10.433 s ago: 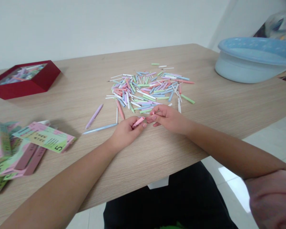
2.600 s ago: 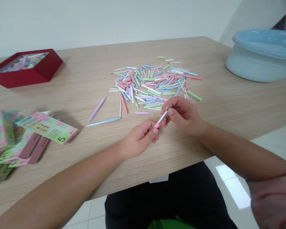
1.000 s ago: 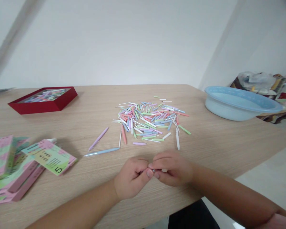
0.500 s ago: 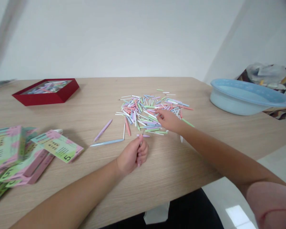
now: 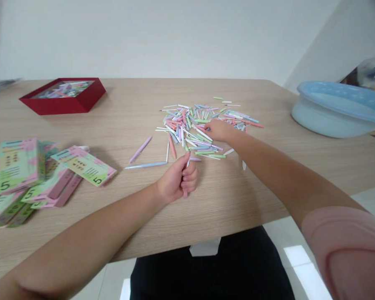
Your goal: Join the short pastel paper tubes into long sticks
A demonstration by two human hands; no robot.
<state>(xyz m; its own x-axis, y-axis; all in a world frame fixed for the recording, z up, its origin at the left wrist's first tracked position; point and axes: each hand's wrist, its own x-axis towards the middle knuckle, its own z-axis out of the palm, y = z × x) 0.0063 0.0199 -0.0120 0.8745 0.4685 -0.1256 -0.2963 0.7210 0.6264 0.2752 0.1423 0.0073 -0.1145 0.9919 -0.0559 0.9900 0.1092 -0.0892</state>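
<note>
A: State the item in work and its position.

B: A slim pink-and-white plastic pen piece (image 5: 185, 194), roughly upright inside the left hand (image 5: 178, 177), on the near side of the pile. The fingers are curled round it, the thumb set high; only its ends show.

A: The right hand?

B: The right hand (image 5: 219, 130) extends over a loose pile of pastel plastic pen parts (image 5: 203, 147). Its fingertips are down among the pieces. I cannot tell whether they grip one.

A: Step in hand, and requirement?

B: In my judgement, selecting a part while the left hand holds its piece ready. The next move calls for a narrow pinch on one part and a lift that leaves its neighbours undisturbed.

A: Surroundings?

B: Left of the pile, apart from it, lie a lavender tapered pen (image 5: 140, 149) and a translucent pale-blue pen (image 5: 146, 165). Farther left: heaped pink-and-green printed cartons (image 5: 86, 165) and, behind them, a dark-red box (image 5: 59, 106) of similar pieces. At right, a light-blue plastic basin (image 5: 328, 116) stands on the wood-grain surface (image 5: 206, 212).
</note>
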